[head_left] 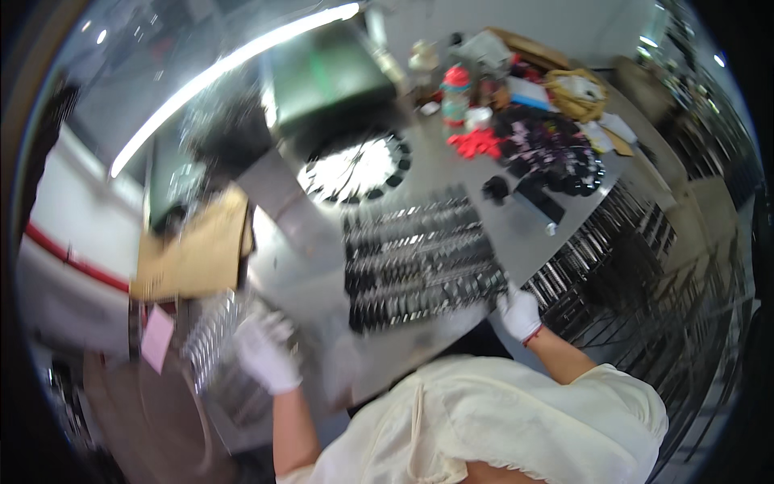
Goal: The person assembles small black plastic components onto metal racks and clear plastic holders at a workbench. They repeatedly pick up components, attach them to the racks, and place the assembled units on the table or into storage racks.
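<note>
A tray of small black parts in several rows (423,262) lies at the middle of the metal table. My right hand (520,315), in a white glove, is at the tray's near right corner, its fingers closed on the edge there. Off to the left, my left hand (268,355), gloved in white too, is over a stack of clear plastic trays (211,335). Motion smears its fingers, so I cannot tell whether they grip a tray.
Behind the tray lie a white disc rimmed with black pieces (355,171) and a dark green box (326,77). Red gloves (476,143), a bottle (455,97) and a pile of black parts (552,149) are at the back right. Cardboard (193,254) sits left; racked trays (597,250) stand right.
</note>
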Available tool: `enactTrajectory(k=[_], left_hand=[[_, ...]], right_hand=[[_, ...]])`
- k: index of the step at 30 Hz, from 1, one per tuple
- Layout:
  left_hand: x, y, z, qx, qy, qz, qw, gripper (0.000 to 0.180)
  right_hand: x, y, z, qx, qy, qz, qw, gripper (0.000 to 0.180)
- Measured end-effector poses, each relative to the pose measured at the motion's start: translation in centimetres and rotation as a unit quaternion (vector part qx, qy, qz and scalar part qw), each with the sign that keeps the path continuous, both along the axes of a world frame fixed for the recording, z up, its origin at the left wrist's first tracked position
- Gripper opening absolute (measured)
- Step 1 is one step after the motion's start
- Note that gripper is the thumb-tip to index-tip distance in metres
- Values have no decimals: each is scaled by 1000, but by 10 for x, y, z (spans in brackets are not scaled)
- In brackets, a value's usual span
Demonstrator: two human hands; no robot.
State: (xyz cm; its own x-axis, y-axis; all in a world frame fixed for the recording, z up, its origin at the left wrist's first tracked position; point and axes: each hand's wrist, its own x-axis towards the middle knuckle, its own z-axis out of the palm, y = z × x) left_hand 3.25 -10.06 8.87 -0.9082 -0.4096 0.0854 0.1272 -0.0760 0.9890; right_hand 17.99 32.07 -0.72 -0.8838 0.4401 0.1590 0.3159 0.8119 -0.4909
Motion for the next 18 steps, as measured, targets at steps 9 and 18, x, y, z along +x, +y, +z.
enactTrajectory(k=[9, 18], left_hand=[[42, -14, 33, -25, -27, -58, 998, 28], [-30, -32, 12, 76, -138, -195, 968, 26]], right_hand=[[0, 20, -15, 10, 16, 34, 999, 38], [1, 48, 1, 14, -6, 34, 999, 28]])
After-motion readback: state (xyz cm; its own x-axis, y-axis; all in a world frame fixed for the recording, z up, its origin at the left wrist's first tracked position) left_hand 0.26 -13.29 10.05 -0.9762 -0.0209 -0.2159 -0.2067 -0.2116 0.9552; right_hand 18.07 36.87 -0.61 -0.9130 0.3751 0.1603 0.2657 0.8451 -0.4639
